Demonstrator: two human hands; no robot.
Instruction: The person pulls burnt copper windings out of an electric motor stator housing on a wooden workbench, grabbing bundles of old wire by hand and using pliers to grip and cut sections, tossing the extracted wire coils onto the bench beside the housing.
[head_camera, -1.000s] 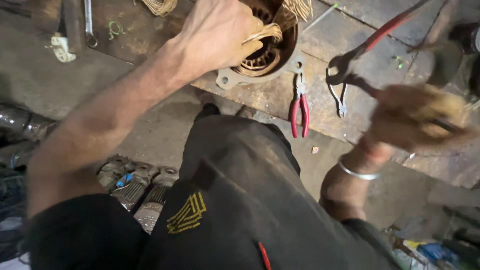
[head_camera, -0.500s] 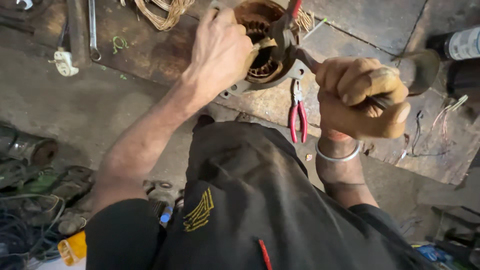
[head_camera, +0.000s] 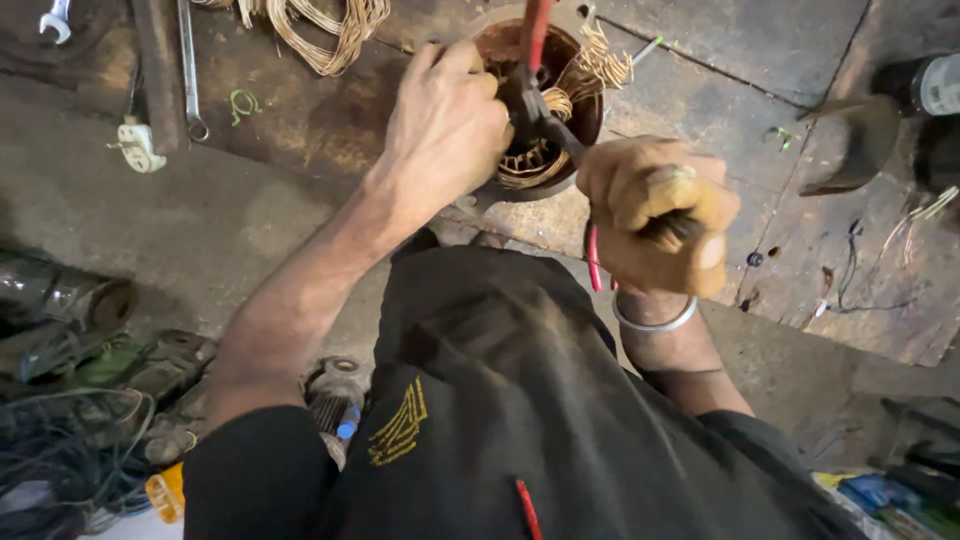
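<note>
Here we count one round motor stator housing (head_camera: 590, 120) on the stained workbench (head_camera: 700, 90), holding copper windings (head_camera: 530, 165) inside its bore with one frayed copper bundle (head_camera: 600, 65) spilling over its far rim, and one red-handled tool (head_camera: 535, 30) standing into the opening. Our left hand (head_camera: 445, 125) is clamped over the near-left rim of the housing, while our right hand (head_camera: 655, 215) is fisted tight around a dark tool handle (head_camera: 670, 228) angled into the bore, covering a second red-handled tool (head_camera: 593, 260) beneath it. Around the work we see one loose copper coil (head_camera: 320, 30), two wrenches (head_camera: 188, 60) and one white plug (head_camera: 135, 145) to the left, one black cone-shaped part (head_camera: 850, 145) to the right, and our dark-clothed knee (head_camera: 480, 360) blocking the bench's near edge.
</note>
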